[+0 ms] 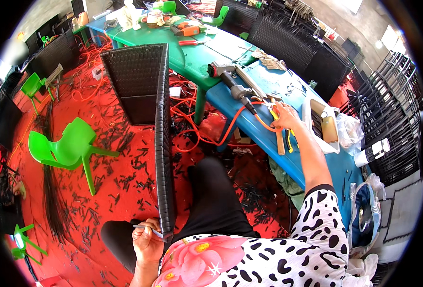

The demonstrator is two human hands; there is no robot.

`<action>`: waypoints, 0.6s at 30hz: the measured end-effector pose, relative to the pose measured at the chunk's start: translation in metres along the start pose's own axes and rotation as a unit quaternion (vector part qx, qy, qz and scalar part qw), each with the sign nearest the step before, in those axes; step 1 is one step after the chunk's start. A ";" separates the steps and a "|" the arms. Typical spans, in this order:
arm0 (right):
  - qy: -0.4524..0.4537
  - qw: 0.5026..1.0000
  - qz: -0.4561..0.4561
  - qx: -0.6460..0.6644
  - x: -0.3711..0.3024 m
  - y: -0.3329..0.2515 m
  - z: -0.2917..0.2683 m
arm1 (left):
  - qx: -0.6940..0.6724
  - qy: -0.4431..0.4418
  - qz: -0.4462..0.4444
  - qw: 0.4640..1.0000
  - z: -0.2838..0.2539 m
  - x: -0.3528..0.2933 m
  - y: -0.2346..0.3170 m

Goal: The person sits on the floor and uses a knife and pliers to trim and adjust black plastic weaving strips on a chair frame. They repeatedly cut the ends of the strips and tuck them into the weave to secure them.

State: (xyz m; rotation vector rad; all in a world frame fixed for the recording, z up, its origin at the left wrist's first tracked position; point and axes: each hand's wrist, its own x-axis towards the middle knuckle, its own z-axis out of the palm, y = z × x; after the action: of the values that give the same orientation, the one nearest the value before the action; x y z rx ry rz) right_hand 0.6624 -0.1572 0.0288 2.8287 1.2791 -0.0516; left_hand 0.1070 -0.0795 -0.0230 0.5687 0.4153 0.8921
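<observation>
My left hand (145,241) is closed around a slim grey metal tool (155,232), its flat end against the bottom corner of a black woven panel (163,143). The panel belongs to a wicker furniture piece standing upright between my legs. Over the blue table, my right hand (285,117) reaches among the tools with its fingers apart. Yellow-handled pliers (293,141) and a wooden hammer handle (281,143) lie beneath and beside it; the fingers partly cover the tools. A pneumatic staple gun (235,86) with an orange air hose (238,115) rests just beyond.
A white tray (320,136) and a clear plastic bag (349,131) stand on the blue table (254,129). Farther off, a green table (187,62) carries red-handled tools. Green chairs (63,146) and black strip scraps cover parts of the red floor (97,191). Hose coils lie under the table.
</observation>
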 end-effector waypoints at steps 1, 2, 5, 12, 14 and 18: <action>0.018 1.000 -0.005 0.015 0.000 -0.002 0.000 | -0.004 0.001 0.000 1.000 0.000 0.000 0.000; 0.009 1.000 0.007 0.026 0.003 -0.003 -0.004 | -0.008 0.001 0.000 1.000 0.001 0.000 0.000; -0.044 0.998 0.033 0.008 0.014 -0.011 -0.017 | -0.012 0.000 0.010 1.000 0.001 0.000 0.000; -0.071 0.995 0.054 0.038 0.029 0.008 -0.003 | -0.024 -0.003 0.001 1.000 0.001 0.001 -0.002; -0.017 0.998 0.052 0.039 0.028 0.007 -0.003 | -0.026 -0.002 0.003 1.000 0.002 0.000 -0.003; 0.126 0.986 0.001 0.107 0.026 -0.018 -0.035 | -0.054 -0.025 -0.006 0.998 -0.001 0.002 -0.005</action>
State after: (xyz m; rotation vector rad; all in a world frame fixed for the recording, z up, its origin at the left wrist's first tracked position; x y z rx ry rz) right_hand 0.6669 -0.1244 0.0622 3.1010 1.3938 0.1847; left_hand 0.1101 -0.0797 -0.0271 0.4876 0.3223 0.8823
